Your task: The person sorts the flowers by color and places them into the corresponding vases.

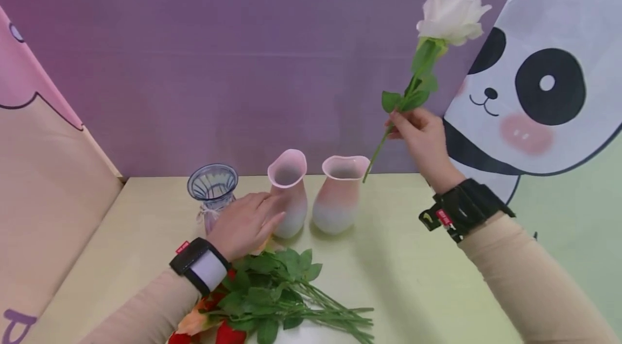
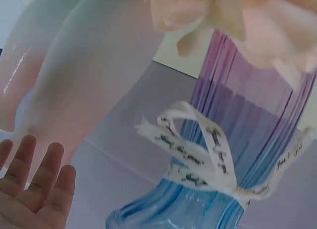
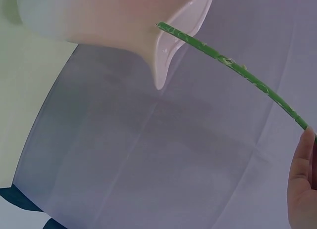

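My right hand [image 1: 421, 136] pinches the green stem of a white rose [image 1: 452, 15] between thumb and fingers, bloom uppermost. The stem's lower end [image 3: 185, 37] overlaps the wavy rim of the right-hand pink-and-white vase [image 1: 336, 209] in the head view. Over on the left, my left hand [image 1: 250, 225] reaches across the front of the middle pink-and-white vase [image 1: 292, 211], its fingers [image 2: 48, 172] extended and right at the vase's side. Beside it stands a blue-and-purple ribbed glass vase [image 1: 212, 184] with a printed ribbon bow [image 2: 198, 155] round its neck.
A bunch of roses with green leaves [image 1: 264, 290] lies on the pale table [image 1: 403, 274] at the front, red and peach blooms leftward, stems rightward. Behind the vases rises a purple backdrop [image 1: 233, 63]; a panda print [image 1: 546, 85] covers the right side.
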Action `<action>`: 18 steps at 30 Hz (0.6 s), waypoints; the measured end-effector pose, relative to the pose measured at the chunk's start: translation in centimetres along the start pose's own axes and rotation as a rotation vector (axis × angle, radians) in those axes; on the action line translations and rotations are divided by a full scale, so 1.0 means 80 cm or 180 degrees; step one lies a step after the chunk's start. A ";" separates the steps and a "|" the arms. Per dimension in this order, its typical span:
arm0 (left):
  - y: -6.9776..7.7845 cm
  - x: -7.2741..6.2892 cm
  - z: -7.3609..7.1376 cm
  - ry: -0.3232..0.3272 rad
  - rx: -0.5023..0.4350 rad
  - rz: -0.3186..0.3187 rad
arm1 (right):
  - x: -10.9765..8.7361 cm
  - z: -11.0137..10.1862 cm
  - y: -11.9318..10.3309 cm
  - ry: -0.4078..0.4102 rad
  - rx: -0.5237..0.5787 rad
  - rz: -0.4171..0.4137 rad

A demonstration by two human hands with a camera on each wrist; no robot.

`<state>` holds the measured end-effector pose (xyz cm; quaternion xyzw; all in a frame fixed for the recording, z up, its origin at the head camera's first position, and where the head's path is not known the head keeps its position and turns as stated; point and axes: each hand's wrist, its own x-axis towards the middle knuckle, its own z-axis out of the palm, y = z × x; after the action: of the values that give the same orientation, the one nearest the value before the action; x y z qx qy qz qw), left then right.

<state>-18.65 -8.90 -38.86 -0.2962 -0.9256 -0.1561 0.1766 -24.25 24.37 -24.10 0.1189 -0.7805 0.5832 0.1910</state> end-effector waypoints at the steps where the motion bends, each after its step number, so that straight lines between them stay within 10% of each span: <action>1: 0.001 -0.001 0.001 -0.0028 -0.0004 -0.0026 | 0.002 0.000 -0.001 0.0003 0.0039 0.0004; 18: 0.010 -0.011 0.020 -0.0205 -0.0069 -0.0057 | 0.002 0.010 0.019 -0.0081 0.0039 0.0129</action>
<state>-17.91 -8.06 -40.51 -0.2946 -0.9317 -0.1581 0.1420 -25.17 24.05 -25.53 0.1118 -0.7815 0.5902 0.1685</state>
